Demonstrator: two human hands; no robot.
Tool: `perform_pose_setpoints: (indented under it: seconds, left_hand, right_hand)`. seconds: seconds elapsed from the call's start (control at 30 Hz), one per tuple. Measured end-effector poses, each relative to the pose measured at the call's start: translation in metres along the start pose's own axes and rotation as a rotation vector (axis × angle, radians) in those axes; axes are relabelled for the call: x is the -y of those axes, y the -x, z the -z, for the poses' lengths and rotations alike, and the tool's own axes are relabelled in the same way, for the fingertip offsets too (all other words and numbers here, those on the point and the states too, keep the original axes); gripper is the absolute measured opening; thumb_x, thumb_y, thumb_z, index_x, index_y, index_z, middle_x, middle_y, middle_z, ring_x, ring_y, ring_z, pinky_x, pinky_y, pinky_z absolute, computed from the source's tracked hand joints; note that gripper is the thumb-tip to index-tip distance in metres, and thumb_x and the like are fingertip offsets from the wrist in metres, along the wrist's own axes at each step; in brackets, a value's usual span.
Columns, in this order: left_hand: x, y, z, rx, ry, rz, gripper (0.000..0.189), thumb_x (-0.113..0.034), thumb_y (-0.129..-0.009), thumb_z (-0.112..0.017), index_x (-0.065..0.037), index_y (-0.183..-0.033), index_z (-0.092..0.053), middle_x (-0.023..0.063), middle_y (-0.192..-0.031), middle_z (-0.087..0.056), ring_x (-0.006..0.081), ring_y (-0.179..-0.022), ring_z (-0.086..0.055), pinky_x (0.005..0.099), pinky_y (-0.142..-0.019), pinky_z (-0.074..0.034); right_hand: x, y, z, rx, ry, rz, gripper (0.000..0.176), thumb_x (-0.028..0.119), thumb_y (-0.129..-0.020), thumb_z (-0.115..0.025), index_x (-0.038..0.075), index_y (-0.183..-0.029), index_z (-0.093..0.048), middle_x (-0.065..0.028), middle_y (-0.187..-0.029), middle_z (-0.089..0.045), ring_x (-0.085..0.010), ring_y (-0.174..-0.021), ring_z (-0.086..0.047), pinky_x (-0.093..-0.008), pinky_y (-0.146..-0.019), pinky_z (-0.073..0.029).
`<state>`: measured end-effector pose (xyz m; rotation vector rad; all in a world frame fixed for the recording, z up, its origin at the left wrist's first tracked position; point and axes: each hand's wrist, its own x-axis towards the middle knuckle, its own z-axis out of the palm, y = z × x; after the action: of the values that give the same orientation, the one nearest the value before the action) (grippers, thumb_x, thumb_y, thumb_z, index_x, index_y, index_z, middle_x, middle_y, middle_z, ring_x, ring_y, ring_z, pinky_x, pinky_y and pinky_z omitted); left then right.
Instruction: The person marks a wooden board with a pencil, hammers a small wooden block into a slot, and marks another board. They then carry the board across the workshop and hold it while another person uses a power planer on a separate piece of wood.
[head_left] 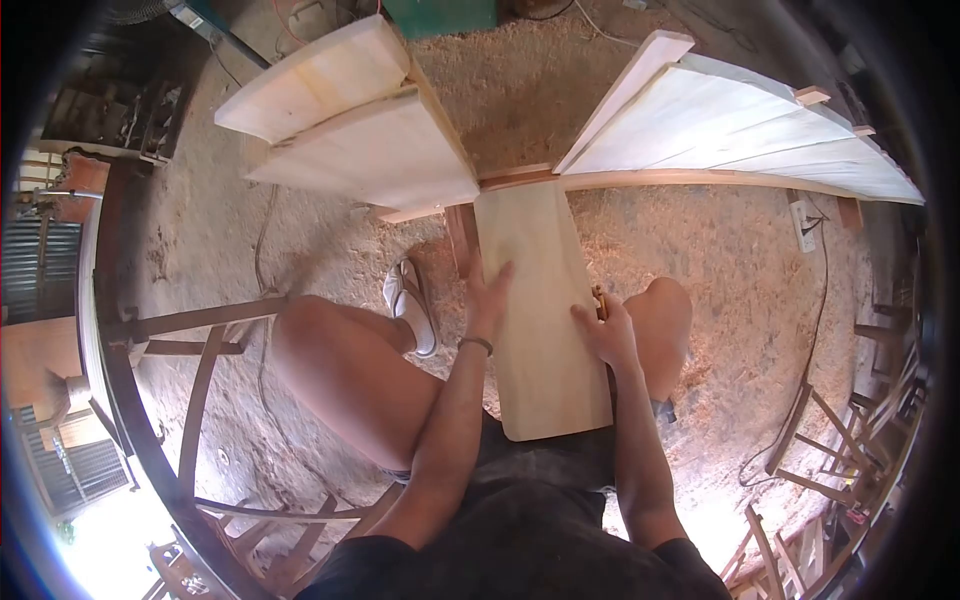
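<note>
A pale wooden board (pixel 545 330) slopes from my lap up to a wooden rail (pixel 515 178) in front of me. My left hand (pixel 488 300) is closed on the board's left edge, thumb on its face and fingers partly hidden behind. At the right edge is my right hand (pixel 610 332), its fingers curled round a small orange-and-dark object (pixel 600 303), thumb touching the board. What that object is, I cannot tell.
Wide pale panels, one left (pixel 365 150) and one right (pixel 720 120), lean near the rail. A wooden frame (pixel 200 400) stands by my left knee. On the right are a power strip (pixel 803 227) with a cable and several wooden stools (pixel 850 440). Shavings cover the floor (pixel 740 330).
</note>
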<state>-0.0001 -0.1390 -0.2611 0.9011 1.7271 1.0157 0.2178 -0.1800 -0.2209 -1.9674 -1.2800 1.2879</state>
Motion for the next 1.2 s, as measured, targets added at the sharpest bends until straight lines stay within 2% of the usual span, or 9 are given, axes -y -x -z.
perform_pose_setpoints:
  seconds: [0.07,0.13,0.2,0.33,0.47,0.87,1.07,1.13,1.2]
  left_hand:
    - [0.005,0.001,-0.002,-0.04,-0.028,-0.016,0.061,-0.032,-0.088,-0.071,-0.004,-0.139,-0.05,0.0164,-0.132,-0.06,0.026,-0.122,-0.058,0.0371,-0.102,-0.045]
    - [0.0,0.0,-0.001,0.109,-0.041,0.059,0.059,-0.032,-0.089,-0.07,-0.005,-0.138,-0.052,0.0174,-0.13,-0.062,0.0275,-0.122,-0.058,0.0383,-0.103,-0.045]
    - [0.002,-0.002,0.0,0.162,-0.126,0.097,0.057,-0.033,-0.088,-0.07,-0.006,-0.136,-0.054,0.0179,-0.128,-0.063,0.0287,-0.121,-0.059,0.0393,-0.102,-0.046]
    - [0.102,-0.026,-0.023,0.12,-0.305,0.183,0.058,-0.037,-0.086,-0.07,-0.006,-0.133,-0.056,0.0211,-0.123,-0.065,0.0334,-0.114,-0.063,0.0404,-0.098,-0.048]
    - [0.085,-0.011,-0.025,0.261,-0.111,0.198,0.057,-0.038,-0.086,-0.069,-0.007,-0.132,-0.057,0.0217,-0.122,-0.065,0.0345,-0.111,-0.065,0.0407,-0.095,-0.05]
    - [0.033,-0.014,-0.03,0.248,-0.107,0.145,0.054,-0.036,-0.088,-0.066,-0.005,-0.131,-0.056,0.0205,-0.121,-0.066,0.0344,-0.111,-0.064,0.0429,-0.095,-0.049]
    - [0.07,-0.02,-0.03,0.25,-0.208,0.064,0.064,-0.039,-0.089,-0.064,-0.002,-0.139,-0.049,0.0242,-0.127,-0.062,0.0398,-0.117,-0.06,0.0438,-0.099,-0.047]
    - [0.114,-0.029,-0.029,0.289,-0.403,0.237,0.073,-0.044,-0.088,-0.064,0.0,-0.143,-0.044,0.0267,-0.137,-0.054,0.0409,-0.124,-0.055,0.0434,-0.103,-0.044]
    - [0.139,-0.034,-0.026,0.364,-0.657,0.205,0.063,-0.045,-0.091,-0.056,0.001,-0.133,-0.052,0.0277,-0.132,-0.056,0.0418,-0.123,-0.055,0.0455,-0.102,-0.043]
  right_hand:
    - [-0.004,0.005,-0.001,-0.036,0.068,0.036,0.058,0.036,-0.084,-0.068,0.002,-0.13,-0.058,-0.0224,-0.098,-0.071,-0.0325,-0.092,-0.07,-0.0407,-0.083,-0.053]
    - [-0.005,0.005,-0.005,-0.09,0.183,0.143,0.056,0.038,-0.086,-0.065,0.002,-0.129,-0.059,-0.0256,-0.101,-0.07,-0.0383,-0.096,-0.069,-0.0449,-0.086,-0.052]
    - [0.008,0.01,-0.001,-0.015,0.301,0.01,0.054,0.037,-0.087,-0.062,-0.001,-0.127,-0.06,-0.0279,-0.104,-0.068,-0.0408,-0.1,-0.067,-0.046,-0.089,-0.051]
    - [0.004,0.011,-0.001,0.1,0.471,-0.028,0.053,0.038,-0.088,-0.059,-0.002,-0.123,-0.061,-0.0307,-0.106,-0.067,-0.0443,-0.102,-0.064,-0.0493,-0.091,-0.049]
    - [-0.001,0.009,0.004,0.09,0.465,-0.065,0.054,0.038,-0.088,-0.06,-0.001,-0.124,-0.06,-0.0316,-0.109,-0.066,-0.0438,-0.105,-0.064,-0.0486,-0.092,-0.049]
    - [-0.02,0.009,0.017,0.02,0.223,-0.025,0.062,0.038,-0.087,-0.061,-0.001,-0.135,-0.053,-0.0331,-0.113,-0.063,-0.0445,-0.11,-0.062,-0.0472,-0.095,-0.048]
    - [0.001,0.01,0.008,0.1,0.41,-0.075,0.048,0.033,-0.086,-0.062,-0.001,-0.12,-0.062,-0.0277,-0.108,-0.067,-0.0418,-0.106,-0.064,-0.0479,-0.092,-0.05]
    - [-0.016,0.005,-0.003,0.062,0.533,-0.081,0.044,0.033,-0.085,-0.064,0.001,-0.117,-0.066,-0.026,-0.106,-0.068,-0.04,-0.103,-0.066,-0.0475,-0.091,-0.05]
    - [-0.01,0.015,0.001,0.059,0.413,-0.003,0.037,0.031,-0.085,-0.064,0.004,-0.11,-0.069,-0.0234,-0.102,-0.069,-0.0389,-0.099,-0.067,-0.0481,-0.089,-0.051]
